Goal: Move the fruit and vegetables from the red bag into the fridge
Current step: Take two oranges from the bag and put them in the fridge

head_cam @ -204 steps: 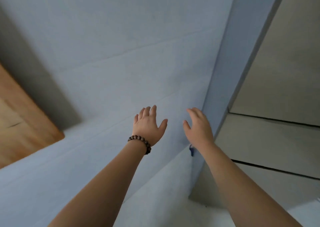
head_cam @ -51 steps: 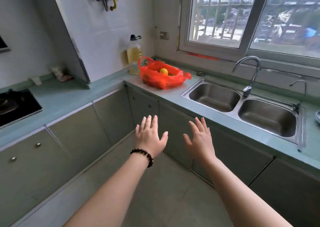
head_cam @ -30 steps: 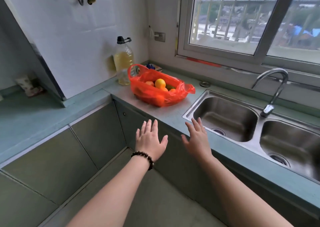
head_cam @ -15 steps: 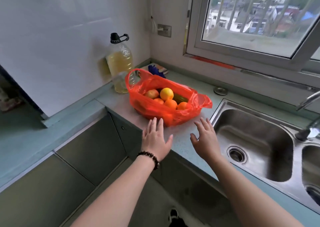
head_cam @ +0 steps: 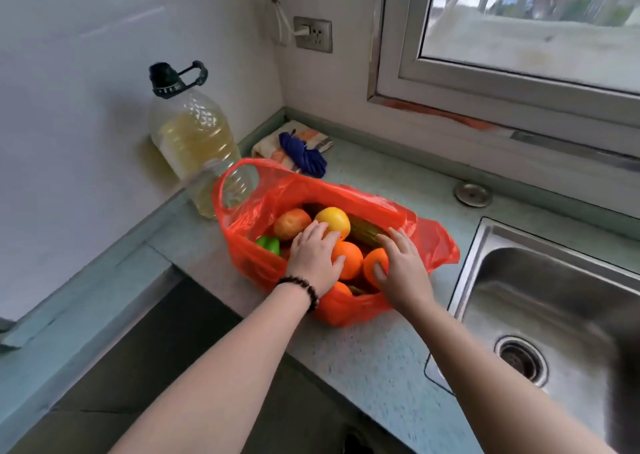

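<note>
Both hands reach into the red bag [head_cam: 408, 218], nothing yet moved.

The bag sits on the table [head_cam: 374, 356] just left of the sink [head_cam: 554, 297], still full. The left hand [head_cam: 313, 257] cups an orange [head_cam: 349, 259]; the right hand [head_cam: 401, 266] closes loosely on another orange [head_cam: 375, 257]. The fridge is out of view.

A thin red plastic bag [head_cam: 301, 190] sits open on the counter, one loop handle upright at its far left. Inside lie a yellow citrus fruit [head_cam: 334, 219], a reddish-yellow round fruit [head_cam: 289, 222], three oranges [head_cam: 349, 257], a green pepper [head_cam: 268, 244] and a dark green cucumber [head_cam: 362, 230].
</note>
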Action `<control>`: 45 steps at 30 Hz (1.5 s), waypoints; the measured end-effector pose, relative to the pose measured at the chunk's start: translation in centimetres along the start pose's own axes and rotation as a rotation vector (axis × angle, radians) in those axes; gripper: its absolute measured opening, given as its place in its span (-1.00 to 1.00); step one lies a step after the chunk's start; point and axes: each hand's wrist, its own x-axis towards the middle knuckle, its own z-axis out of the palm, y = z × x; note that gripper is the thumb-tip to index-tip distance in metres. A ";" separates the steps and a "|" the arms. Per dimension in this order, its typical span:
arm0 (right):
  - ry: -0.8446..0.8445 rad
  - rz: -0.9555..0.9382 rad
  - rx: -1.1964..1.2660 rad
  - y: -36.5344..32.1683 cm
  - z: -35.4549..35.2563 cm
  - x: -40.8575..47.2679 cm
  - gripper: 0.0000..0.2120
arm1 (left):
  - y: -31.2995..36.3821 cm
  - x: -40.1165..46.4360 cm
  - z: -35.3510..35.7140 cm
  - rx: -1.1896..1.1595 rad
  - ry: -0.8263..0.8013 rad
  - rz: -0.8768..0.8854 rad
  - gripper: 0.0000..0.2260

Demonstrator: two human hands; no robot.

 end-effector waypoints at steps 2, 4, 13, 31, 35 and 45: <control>-0.014 0.010 -0.005 0.5 1.3 0.8 -0.50 | -0.6 1.4 1.2 0.030 -0.047 0.033 -0.46; -0.054 0.033 -0.031 0.9 2.5 1.2 -0.46 | -1.1 2.3 2.4 0.045 -0.116 0.070 -0.37; -0.059 0.197 -0.107 2.0 5.2 0.3 -0.18 | -3.0 3.9 5.4 0.106 -0.225 0.134 -0.14; 0.302 0.393 0.075 -2.5 0.3 0.1 -0.19 | -2.8 4.4 2.4 -0.302 -0.065 0.291 -0.19; 0.449 0.436 0.067 -3.7 -2.5 -1.1 -0.21 | -0.8 5.1 -0.3 -0.411 -0.038 0.394 -0.15; 0.752 0.719 -0.055 -3.7 -6.6 -13.1 -0.22 | 8.2 1.1 0.1 -0.582 -0.178 0.724 -0.19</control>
